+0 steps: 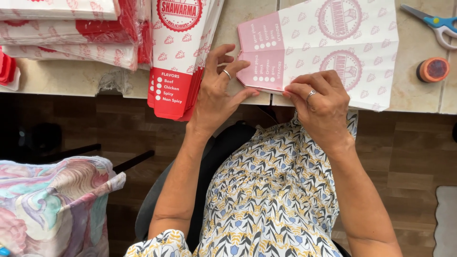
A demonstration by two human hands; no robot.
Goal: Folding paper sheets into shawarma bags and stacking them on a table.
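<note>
A pale pink and white printed paper bag (333, 43) lies flat on the beige tiled counter (419, 95), its near edge at the counter's front. My right hand (321, 107), with a ring, presses its fingertips on the bag's near edge. My left hand (216, 93), also ringed, rests with fingers spread on the counter, its thumb and forefinger touching the bag's folded pink corner. Neither hand lifts the bag.
A stack of red and white paper bags (178, 52) lies left of my left hand, and bundles of more bags (71, 31) lie at far left. Blue-handled scissors (435, 24) and a small round orange-topped pot (433, 69) sit at right. A patterned cloth (57, 204) is lower left.
</note>
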